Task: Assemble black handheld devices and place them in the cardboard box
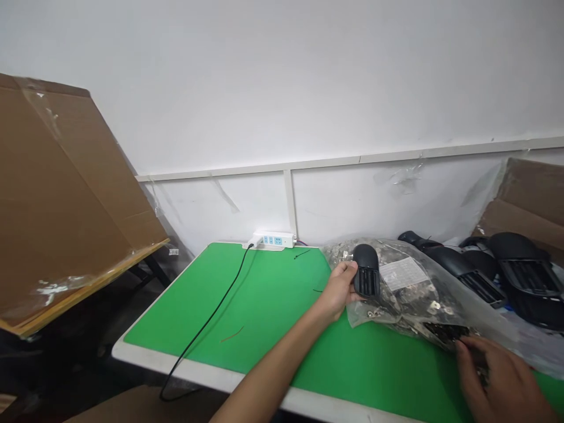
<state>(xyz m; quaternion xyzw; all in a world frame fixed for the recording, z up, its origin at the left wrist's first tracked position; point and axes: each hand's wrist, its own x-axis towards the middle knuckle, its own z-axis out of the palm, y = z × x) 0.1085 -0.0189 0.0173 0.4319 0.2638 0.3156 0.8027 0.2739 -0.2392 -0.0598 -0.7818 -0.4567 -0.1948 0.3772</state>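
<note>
While gripped, vent [366, 271] against left fingers [347, 275]

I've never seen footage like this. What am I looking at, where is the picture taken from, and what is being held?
This picture comes from a camera worn on a person's head, looking down at their own bare hands. The left hand holds a black slotted plastic part. The right hand is at a clear plastic bag of small metal pieces. Below lies a green mat, with a black cable running from a white power strip. More black slotted parts lie to the right.
</note>
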